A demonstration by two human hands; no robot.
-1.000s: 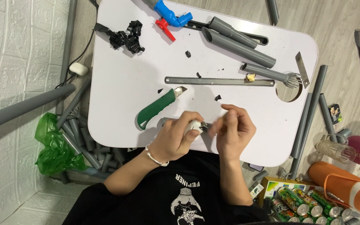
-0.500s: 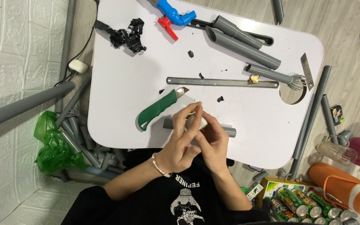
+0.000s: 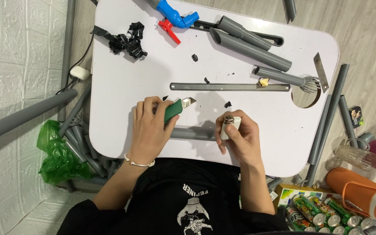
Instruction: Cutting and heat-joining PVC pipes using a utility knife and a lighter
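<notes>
Changed since half a second ago: my hands, then bunched together over the short grey pipe, have parted, and the green knife has left the table for my left hand.

- Left hand (image 3: 149,126): fingers wrapped tight round the green utility knife (image 3: 173,110), its short blade poking out toward the hacksaw blade.
- Right hand (image 3: 239,138): clamped on a white lighter (image 3: 230,126), metal head up, no flame that I can see.
- Short grey pipe (image 3: 192,133): lying on the white table (image 3: 122,87) between my hands, touched by neither.
- Hacksaw blade (image 3: 229,86): flat across the middle of the table, well beyond both hands.
- Longer grey pipes (image 3: 251,45), blue and red valve (image 3: 175,17), scrap of black tape (image 3: 127,41): far edge.

Judgement: with knife and lighter both taken up, the pipe work looks paused between tools, blade and heat ready together.
</notes>
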